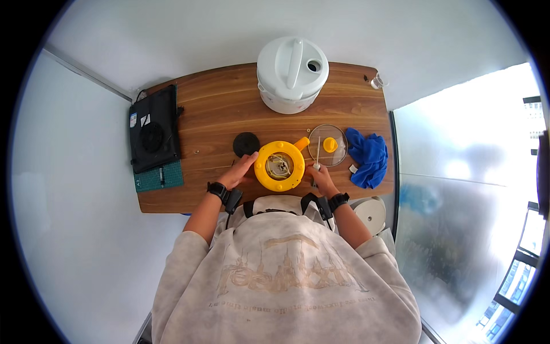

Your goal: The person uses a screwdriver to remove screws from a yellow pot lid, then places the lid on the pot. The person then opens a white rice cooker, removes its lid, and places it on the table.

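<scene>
A yellow round pot (280,166) with a short handle stands on the wooden table (217,109), something pale lying inside it. My left hand (240,171) rests against the pot's left side. My right hand (321,176) sits at the pot's right side and grips a thin white stick (318,153) that points up and away. A glass lid (327,145) with a yellow knob lies just right of the pot.
A white rice cooker (291,74) stands at the table's far middle. A black round disc (246,144) lies left of the pot. A black device (153,129) on a green mat occupies the left end. A blue cloth (369,157) lies at the right edge.
</scene>
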Demonstrator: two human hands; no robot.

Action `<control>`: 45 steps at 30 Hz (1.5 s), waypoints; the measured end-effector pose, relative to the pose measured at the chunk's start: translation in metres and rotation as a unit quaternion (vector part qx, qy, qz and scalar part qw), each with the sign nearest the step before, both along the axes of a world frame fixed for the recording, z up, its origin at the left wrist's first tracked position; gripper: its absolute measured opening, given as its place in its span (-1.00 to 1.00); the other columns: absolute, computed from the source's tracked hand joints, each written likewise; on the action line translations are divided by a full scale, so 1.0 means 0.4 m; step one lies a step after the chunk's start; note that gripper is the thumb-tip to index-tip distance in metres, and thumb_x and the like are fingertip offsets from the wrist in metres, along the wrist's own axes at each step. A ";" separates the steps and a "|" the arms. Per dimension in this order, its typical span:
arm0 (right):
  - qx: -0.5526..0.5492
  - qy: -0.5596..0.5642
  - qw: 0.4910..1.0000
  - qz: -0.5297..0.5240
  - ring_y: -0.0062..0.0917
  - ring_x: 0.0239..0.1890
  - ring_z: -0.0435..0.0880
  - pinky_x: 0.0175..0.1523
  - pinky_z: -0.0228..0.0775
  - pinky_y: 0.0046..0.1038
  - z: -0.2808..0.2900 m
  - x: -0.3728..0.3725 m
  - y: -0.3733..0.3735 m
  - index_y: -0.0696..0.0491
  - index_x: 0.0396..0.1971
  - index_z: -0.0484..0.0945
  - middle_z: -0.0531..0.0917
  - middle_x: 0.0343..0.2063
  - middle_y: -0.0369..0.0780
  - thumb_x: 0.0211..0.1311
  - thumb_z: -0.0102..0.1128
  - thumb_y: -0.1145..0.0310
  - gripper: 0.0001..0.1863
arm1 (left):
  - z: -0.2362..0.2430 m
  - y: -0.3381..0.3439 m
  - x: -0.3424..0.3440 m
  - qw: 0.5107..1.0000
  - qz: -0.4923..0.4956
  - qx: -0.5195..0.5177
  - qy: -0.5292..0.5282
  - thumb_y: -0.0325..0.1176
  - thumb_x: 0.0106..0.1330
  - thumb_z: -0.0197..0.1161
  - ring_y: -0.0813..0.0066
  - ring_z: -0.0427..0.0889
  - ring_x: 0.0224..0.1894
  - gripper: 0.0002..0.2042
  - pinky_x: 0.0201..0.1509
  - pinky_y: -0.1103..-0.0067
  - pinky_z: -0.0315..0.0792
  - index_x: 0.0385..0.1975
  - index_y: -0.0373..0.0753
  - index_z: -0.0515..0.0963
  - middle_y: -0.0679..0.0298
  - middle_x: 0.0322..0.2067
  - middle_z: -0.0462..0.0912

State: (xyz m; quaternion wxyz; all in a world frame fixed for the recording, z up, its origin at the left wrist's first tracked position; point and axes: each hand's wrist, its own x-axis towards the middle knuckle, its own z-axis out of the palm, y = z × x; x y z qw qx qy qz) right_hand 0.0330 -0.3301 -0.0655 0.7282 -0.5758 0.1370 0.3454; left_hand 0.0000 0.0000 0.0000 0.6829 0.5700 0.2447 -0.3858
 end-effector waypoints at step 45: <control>-0.188 -0.059 0.980 -0.034 -0.75 -0.46 0.54 -0.38 0.39 -0.64 0.192 -0.004 -0.081 0.10 -0.15 0.66 0.67 -0.44 -0.36 0.25 0.20 0.43 -0.80 | -0.264 0.156 0.105 0.909 0.014 0.408 -0.081 -0.23 0.28 0.32 -0.06 0.59 0.10 -0.58 0.17 0.25 0.46 0.07 -0.30 0.49 -0.07 0.04 0.62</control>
